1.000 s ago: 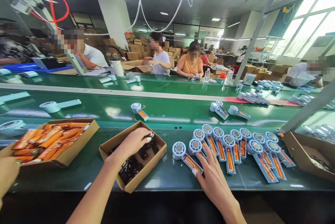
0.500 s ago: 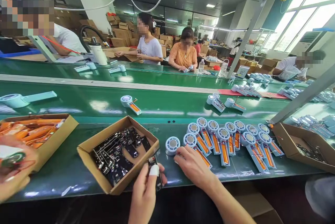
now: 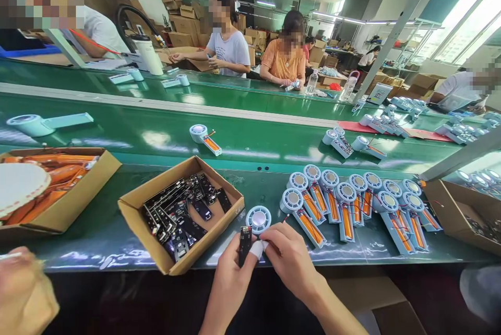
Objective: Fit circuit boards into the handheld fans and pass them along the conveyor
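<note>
We are now bringing both hands together over one piece: our left hand [image 3: 230, 277], which was reaching into the cardboard box [image 3: 135, 215] a second ago, is holding a black circuit board [image 3: 245, 246] upright, its fingers curling behind it and the white-capped thumb pressing close along its side. Our right hand [image 3: 289, 259], which was stretching toward the blue units, is meeting the left one, thumb and forefinger drawing together in a pinch at the left thumb's tip; we are not managing to tell what, if anything, is between them. The nearest blue fan unit [image 3: 259, 219] is sitting just beyond those fingertips on the bench [image 3: 90, 249], its round head showing and its handle being hidden by our hands. By our judging, this is marking a shift from picking out a part to handling board and unit side by side. More blue units with orange cells [image 3: 345, 190] are lying bunched to the right, and the box is holding many more boards. At far left, a co-worker's hand [image 3: 29, 293] is blurring, well apart from ours.
</note>
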A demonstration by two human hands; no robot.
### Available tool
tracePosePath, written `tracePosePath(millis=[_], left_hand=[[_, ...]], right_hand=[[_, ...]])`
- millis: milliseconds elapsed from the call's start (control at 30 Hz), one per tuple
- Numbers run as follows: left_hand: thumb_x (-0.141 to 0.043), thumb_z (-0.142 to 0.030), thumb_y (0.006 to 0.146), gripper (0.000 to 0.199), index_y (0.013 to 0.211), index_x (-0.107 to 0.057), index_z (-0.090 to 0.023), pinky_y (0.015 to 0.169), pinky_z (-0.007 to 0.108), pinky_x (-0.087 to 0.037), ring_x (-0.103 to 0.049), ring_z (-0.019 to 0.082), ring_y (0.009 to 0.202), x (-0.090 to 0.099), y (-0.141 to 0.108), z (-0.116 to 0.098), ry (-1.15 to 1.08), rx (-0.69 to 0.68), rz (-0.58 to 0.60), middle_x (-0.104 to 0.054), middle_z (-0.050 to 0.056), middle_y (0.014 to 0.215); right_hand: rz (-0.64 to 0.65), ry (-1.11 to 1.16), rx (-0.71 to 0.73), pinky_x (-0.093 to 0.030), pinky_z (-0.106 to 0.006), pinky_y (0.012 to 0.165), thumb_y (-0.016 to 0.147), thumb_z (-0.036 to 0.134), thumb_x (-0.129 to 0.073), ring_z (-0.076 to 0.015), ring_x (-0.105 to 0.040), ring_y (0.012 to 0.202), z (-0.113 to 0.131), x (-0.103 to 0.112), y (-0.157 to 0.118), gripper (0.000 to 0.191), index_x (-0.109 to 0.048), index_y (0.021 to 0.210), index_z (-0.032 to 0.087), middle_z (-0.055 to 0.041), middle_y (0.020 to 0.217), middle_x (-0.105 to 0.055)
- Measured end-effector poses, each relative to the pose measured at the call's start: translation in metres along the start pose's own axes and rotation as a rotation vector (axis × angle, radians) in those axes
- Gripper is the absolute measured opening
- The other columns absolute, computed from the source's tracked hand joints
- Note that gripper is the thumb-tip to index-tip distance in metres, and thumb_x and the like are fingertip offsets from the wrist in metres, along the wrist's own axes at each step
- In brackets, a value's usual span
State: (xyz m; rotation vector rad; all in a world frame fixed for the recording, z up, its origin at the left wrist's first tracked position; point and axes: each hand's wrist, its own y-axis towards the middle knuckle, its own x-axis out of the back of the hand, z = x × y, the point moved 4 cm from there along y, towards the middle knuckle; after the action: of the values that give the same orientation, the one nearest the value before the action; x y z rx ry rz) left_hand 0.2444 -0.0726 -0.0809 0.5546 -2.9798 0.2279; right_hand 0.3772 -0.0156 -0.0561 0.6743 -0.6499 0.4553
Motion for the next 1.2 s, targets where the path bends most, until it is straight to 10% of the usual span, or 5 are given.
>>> tracePosePath(millis=[500, 900, 1200], left_hand=[[-0.061, -0.043, 0.081, 0.035, 0.097, -0.075, -0.016, 0.075, 0.034, -0.059, -0.066, 0.021, 0.069, 0.006, 0.008, -0.004, 0.004, -0.048, -0.028, -0.076, 0.008, 0.088], [-0.055, -0.032, 0.094, 0.021, 0.094, -0.073, -0.022, 0.083, 0.029, -0.057, -0.072, 0.021, 0.089, 0.013, 0.003, -0.015, 0.278, -0.444, 0.029, -0.076, 0.008, 0.098], [-0.050, -0.047, 0.087, 0.031, 0.077, -0.064, -0.020, 0.056, 0.028, -0.050, -0.058, 0.020, 0.060, 0.006, -0.001, -0.003, 0.197, -0.096, -0.069, -0.061, 0.001, 0.065]], right_hand=[[-0.049, 0.032, -0.069, -0.056, -0.032, 0.080, 0.093, 0.007, -0.049, -0.0194, -0.069, 0.085, 0.005, -0.003, -0.003, 0.030, -0.070, 0.105, 0.023, -0.0059, 0.095, -0.074], [0.101, -0.087, -0.007, -0.057, -0.036, 0.075, 0.093, 0.004, -0.044, -0.0233, -0.063, 0.085, 0.009, -0.003, -0.004, 0.044, -0.054, 0.133, 0.020, -0.0085, 0.100, -0.072], [0.148, -0.003, 0.040, -0.055, -0.037, 0.087, 0.089, 0.001, -0.049, -0.0224, -0.060, 0.095, 0.009, 0.002, -0.001, 0.036, -0.063, 0.116, 0.020, -0.0081, 0.109, -0.068]])
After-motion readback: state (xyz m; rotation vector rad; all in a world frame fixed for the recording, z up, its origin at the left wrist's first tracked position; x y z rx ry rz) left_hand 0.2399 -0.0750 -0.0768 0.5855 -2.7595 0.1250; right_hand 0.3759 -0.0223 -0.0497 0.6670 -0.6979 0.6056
